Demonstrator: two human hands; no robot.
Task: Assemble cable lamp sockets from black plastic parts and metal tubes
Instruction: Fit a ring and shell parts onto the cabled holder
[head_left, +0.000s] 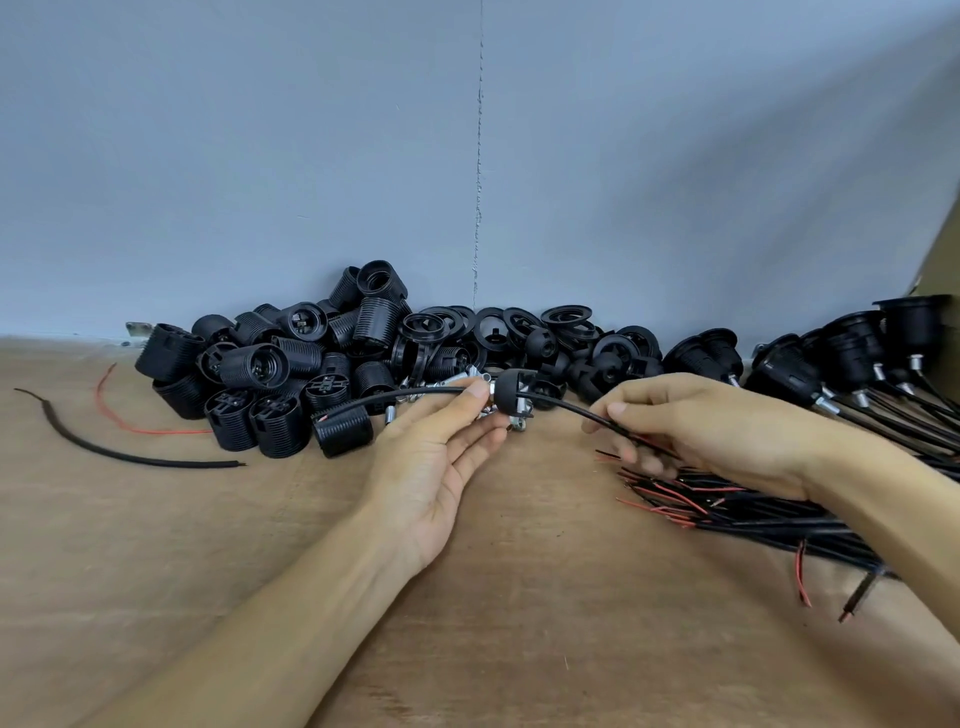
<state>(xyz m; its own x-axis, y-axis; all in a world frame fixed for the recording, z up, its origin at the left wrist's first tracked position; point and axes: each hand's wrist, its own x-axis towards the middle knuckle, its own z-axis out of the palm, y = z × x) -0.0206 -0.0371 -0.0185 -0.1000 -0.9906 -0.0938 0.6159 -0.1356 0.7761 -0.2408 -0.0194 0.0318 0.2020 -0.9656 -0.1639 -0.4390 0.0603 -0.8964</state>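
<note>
Centrally, mid-frame: a black dome cap (511, 397) sits threaded on a cable (566, 406), held just above the wooden table (519, 597). The L hand (441, 447) pinches the cable just left of the cap, thumb and fingertips closed where a small metal tube (487, 389) seems to sit (fingers half hide it, so its exact seat can't be told). The R hand (691, 431) pinches the same cable right of the cap, near its stripped red/black ends.

Handling, as judged: the cable looks light and limp and sags betw. the grips, so it is best held close to the cap on both sides. The cap looks rigid, smooth and light and is likely to slide along the cable unless backed by a finger. The tube looks small and slick and is easily dropped, so a fingertip pinch on its sides suits.

Background, centre-left: a pile of socket bodies (291, 364). Centre: loose rings (519, 322). Right edge: finished sockets (852, 353) above a cable bundle (753, 509). Lower left: a stray cable offcut (130, 457).
</note>
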